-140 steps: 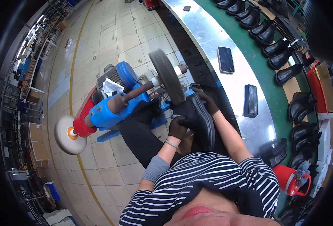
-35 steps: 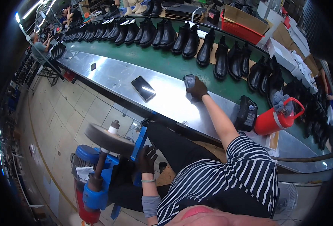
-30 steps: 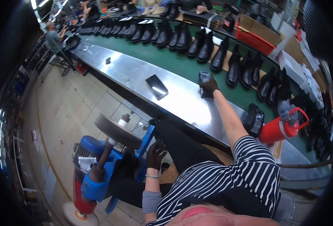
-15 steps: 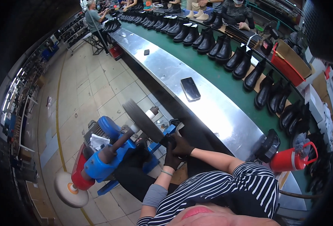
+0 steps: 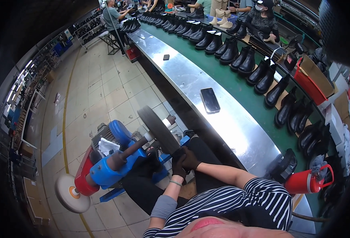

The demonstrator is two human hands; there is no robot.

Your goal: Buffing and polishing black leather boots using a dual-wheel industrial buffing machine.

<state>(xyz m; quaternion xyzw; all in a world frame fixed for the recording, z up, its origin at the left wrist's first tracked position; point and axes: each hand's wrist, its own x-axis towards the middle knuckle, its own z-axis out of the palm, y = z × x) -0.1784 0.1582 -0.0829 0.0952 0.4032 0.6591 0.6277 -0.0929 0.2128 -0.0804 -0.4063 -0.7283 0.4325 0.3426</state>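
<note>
My dark-gloved left hand (image 5: 179, 167) and dark-gloved right hand (image 5: 191, 159) are close together, fingers wrapped round a black boot (image 5: 177, 153). Most of the boot is hidden by the gloves. Its visible part is against the lower near edge of a dark buffing wheel (image 5: 158, 130), which looks blurred. This wheel sits on the shaft of a blue and red polishing machine (image 5: 105, 171). At the shaft's other end is a pale buffing wheel (image 5: 70, 193).
Right of me runs a metal-topped bench (image 5: 190, 81) carrying a phone (image 5: 210, 100). Behind it, black boots (image 5: 247, 61) line a green conveyor (image 5: 230, 81). A red tumbler (image 5: 301, 181) stands at the right. Several people work farther off, one masked person (image 5: 262, 23) across the line.
The whole view has shifted, so the bench and machine sit further right and lower. Both hands keep their hold at the wheel's lower edge; the right hand's wrist looks slightly straighter.
</note>
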